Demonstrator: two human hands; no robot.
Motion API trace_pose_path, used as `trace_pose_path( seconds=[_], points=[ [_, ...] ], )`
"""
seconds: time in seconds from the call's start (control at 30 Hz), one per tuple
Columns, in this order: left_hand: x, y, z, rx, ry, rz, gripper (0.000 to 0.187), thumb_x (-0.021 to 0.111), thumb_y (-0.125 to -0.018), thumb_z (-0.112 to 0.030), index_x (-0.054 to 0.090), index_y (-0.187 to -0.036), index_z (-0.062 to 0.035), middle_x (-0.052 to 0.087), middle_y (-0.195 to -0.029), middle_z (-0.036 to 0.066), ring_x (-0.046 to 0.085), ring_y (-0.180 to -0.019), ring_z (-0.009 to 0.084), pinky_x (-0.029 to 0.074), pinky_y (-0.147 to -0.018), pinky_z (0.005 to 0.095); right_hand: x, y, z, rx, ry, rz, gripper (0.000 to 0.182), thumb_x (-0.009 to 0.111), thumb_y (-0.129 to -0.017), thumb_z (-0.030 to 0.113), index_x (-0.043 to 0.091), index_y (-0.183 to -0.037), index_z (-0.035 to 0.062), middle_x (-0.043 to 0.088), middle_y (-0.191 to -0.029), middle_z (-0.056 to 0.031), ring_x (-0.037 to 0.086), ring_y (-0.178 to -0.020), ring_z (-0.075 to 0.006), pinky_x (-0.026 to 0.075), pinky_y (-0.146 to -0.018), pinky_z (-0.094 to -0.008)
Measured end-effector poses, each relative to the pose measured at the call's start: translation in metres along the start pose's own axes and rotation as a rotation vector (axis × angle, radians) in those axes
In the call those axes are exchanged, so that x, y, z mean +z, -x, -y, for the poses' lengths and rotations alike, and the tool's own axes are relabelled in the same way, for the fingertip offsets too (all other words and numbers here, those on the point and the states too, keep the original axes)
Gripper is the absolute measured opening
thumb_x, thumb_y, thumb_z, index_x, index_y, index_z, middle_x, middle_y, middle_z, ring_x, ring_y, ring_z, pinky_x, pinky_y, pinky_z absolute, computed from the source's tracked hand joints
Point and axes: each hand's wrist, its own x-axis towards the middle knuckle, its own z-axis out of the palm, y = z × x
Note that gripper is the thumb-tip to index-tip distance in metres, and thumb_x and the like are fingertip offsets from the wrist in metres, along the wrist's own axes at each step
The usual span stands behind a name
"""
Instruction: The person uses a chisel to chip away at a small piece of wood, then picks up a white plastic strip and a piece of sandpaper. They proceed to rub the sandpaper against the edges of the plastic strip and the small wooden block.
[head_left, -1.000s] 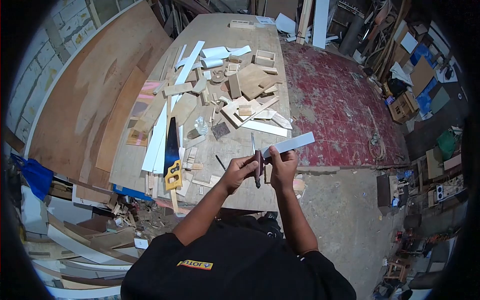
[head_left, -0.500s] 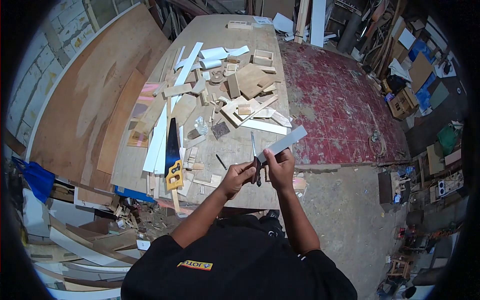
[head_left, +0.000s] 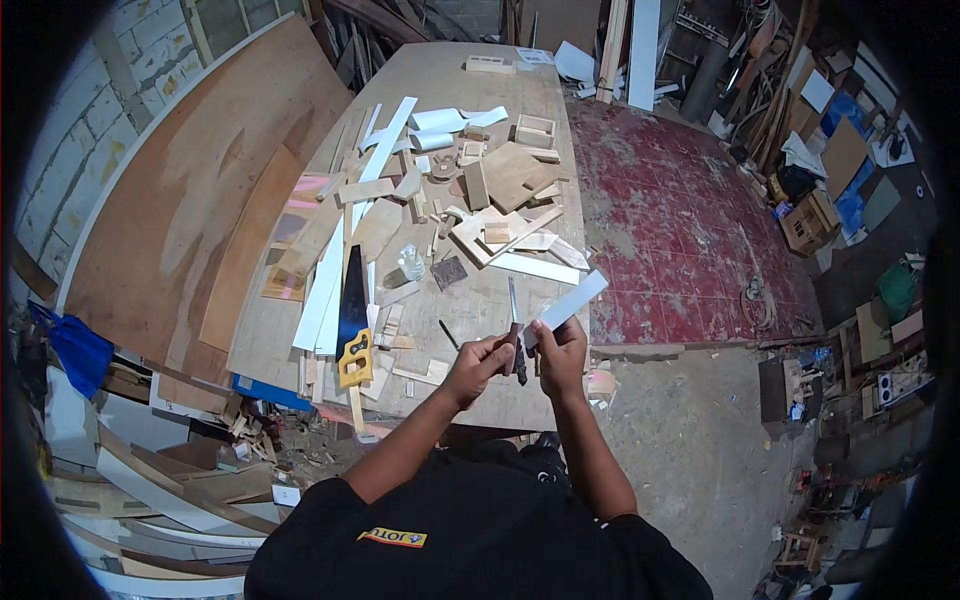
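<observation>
My left hand is closed around the dark brown handle of a chisel-like tool, its narrow metal blade pointing away from me. Just below the handle is a dark piece whose kind I cannot make out. My right hand grips the lower end of a short white strip, thumb on its face, the free end slanting up to the right. The two hands are close together over the table's near edge. A dark pencil-like stick lies beyond my left hand.
The wooden worktable carries a handsaw with a yellow handle, a clear plastic cup, a dark square piece, white strips and many wood offcuts. Large plywood sheets lean along the left.
The white strip's free end has dipped slightly, and the tool has turned a little in my left hand. The whole view has shifted slightly as my head moved.
</observation>
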Motion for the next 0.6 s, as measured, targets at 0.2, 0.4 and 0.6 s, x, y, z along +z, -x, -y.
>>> trace_pose_path(
  seconds=[0.2,0.4,0.6],
  points=[
    [-0.003,-0.005,-0.004,0.001,0.218,-0.178,0.035,0.053,-0.098,-0.027,0.061,-0.108,0.0054,0.063,-0.084,0.004,0.059,-0.077,0.0107,0.050,-0.074,0.0263,0.010,0.027,-0.015,0.082,0.068,0.019,0.010,0.063,-0.089,0.005,0.055,-0.094,0.0020,0.060,-0.076,-0.0030,0.054,-0.059,-0.0078,0.043,-0.049,-0.0223],
    [-0.004,-0.002,-0.009,0.016,0.221,-0.073,0.038,0.054,-0.098,-0.031,0.059,-0.110,0.0044,0.064,-0.086,0.006,0.062,-0.074,0.0123,0.053,-0.068,0.0273,0.009,0.017,-0.008,0.130,0.101,0.183,0.009,0.062,-0.088,0.005,0.056,-0.094,0.0012,0.059,-0.073,-0.0022,0.051,-0.052,-0.0065,0.039,-0.043,-0.0200],
    [-0.002,-0.001,-0.014,0.015,0.099,-0.159,0.034,0.052,-0.098,-0.032,0.062,-0.101,0.0005,0.060,-0.081,0.001,0.052,-0.072,0.0073,0.042,-0.069,0.0219,0.012,0.010,-0.006,0.162,0.039,0.162,0.008,0.061,-0.088,0.005,0.056,-0.093,0.0008,0.060,-0.073,-0.0029,0.052,-0.053,-0.0069,0.040,-0.044,-0.0209]
  ],
)
